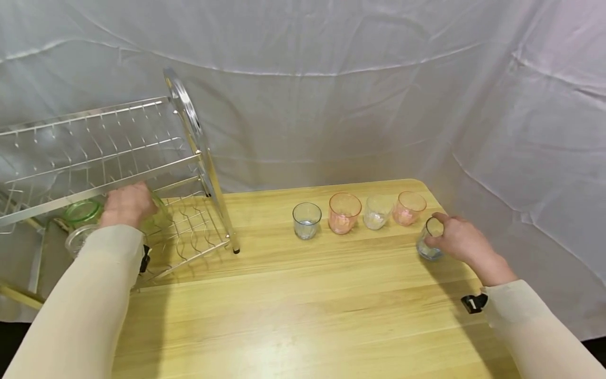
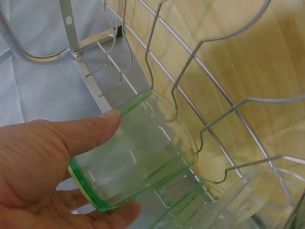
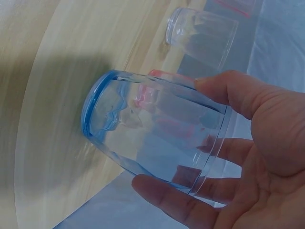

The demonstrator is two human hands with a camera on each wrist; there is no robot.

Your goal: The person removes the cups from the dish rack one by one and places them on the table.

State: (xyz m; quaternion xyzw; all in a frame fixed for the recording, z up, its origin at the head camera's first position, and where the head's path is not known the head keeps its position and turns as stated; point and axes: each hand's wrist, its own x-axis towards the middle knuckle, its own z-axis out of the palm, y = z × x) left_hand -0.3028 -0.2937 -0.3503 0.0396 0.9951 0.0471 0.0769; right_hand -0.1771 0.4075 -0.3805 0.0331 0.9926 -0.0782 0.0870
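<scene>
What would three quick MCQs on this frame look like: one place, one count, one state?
1. Where is the green glass?
A. in the wire rack
B. on the table edge
C. on the floor

2. How many glasses stand in the row left of the right hand?
A. two
B. four
C. six

3. What is the right hand doing?
A. lying flat
B. gripping the blue glass
C. pointing

Answers:
1 A: the left hand holds it among the wires of the rack.
2 B: two clear, two pink.
3 B: fingers and thumb wrap it.
</scene>
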